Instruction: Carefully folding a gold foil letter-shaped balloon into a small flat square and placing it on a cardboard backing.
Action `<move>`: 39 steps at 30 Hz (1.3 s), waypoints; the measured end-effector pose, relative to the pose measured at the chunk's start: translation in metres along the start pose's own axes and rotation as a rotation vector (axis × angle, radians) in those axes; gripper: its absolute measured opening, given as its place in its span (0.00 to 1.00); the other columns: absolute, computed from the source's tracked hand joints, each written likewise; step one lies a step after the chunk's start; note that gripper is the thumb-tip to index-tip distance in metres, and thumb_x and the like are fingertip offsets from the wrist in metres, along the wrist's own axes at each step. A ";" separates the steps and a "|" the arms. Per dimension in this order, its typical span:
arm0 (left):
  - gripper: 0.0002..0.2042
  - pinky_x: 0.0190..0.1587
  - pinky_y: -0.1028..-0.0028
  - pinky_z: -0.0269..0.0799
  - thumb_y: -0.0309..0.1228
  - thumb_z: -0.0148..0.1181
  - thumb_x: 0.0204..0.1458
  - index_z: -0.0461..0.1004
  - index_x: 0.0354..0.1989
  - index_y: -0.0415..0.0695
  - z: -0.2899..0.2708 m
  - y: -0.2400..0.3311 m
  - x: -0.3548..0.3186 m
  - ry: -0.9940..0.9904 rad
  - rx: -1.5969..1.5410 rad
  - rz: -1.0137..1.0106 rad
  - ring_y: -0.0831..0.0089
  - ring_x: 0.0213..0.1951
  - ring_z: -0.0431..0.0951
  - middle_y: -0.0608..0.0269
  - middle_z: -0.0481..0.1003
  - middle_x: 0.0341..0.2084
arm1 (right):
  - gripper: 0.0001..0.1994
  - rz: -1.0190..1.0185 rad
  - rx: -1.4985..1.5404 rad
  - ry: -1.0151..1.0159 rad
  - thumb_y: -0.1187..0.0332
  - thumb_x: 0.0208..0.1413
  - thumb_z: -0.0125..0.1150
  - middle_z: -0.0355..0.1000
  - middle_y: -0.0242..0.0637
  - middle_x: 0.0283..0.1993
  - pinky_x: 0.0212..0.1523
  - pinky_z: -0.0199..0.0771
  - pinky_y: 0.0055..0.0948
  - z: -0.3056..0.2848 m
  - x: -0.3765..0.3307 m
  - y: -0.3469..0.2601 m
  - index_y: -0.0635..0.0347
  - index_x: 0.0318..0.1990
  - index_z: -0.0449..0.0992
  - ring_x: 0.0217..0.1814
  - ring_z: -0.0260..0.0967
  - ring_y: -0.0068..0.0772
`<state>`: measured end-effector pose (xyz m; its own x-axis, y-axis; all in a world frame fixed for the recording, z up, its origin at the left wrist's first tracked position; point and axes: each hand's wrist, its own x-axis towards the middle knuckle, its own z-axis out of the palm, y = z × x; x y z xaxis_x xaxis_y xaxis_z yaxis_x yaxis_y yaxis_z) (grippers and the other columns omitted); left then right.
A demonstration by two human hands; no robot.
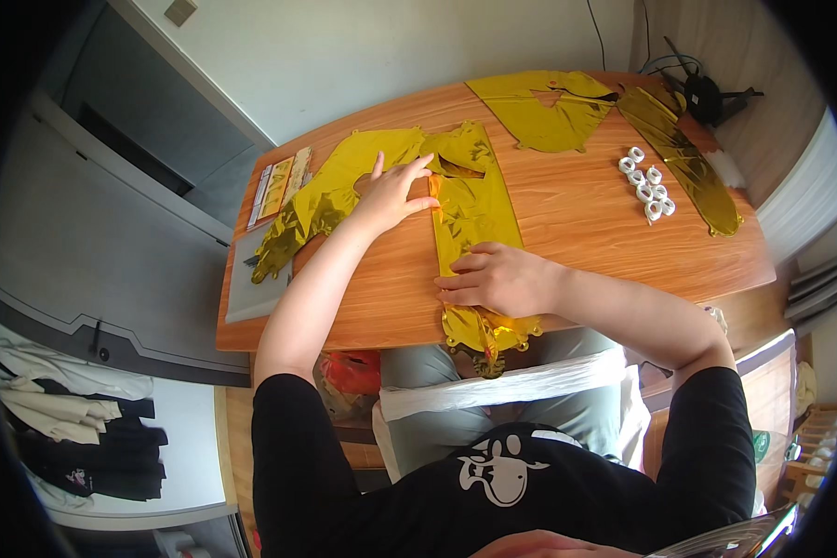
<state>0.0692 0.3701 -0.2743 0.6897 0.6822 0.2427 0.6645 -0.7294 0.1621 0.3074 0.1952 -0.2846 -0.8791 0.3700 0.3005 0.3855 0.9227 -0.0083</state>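
A flat gold foil balloon lies lengthwise down the middle of the wooden table, its lower end hanging over the front edge. My right hand presses flat on its near part, fingers together. My left hand rests with fingers spread on its upper left edge, next to an orange strip. Another crumpled gold foil balloon lies to the left of that hand.
Two more gold foil shapes lie at the table's far right. Several small white rings sit between them. A flat package and a grey sheet lie at the left edge. Black cables sit in the far corner.
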 end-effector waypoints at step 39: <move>0.33 0.79 0.56 0.40 0.47 0.42 0.72 0.46 0.78 0.44 0.017 0.071 -0.033 -0.237 -0.090 0.178 0.57 0.79 0.43 0.53 0.45 0.79 | 0.20 -0.045 -0.105 0.036 0.63 0.59 0.57 0.72 0.27 0.67 0.70 0.65 0.45 -0.003 0.001 -0.007 0.48 0.59 0.77 0.68 0.69 0.37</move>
<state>0.0987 0.2963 -0.2869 0.8477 0.5284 0.0468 0.5066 -0.8326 0.2242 0.3044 0.1891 -0.2814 -0.8862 0.3225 0.3326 0.3746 0.9212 0.1050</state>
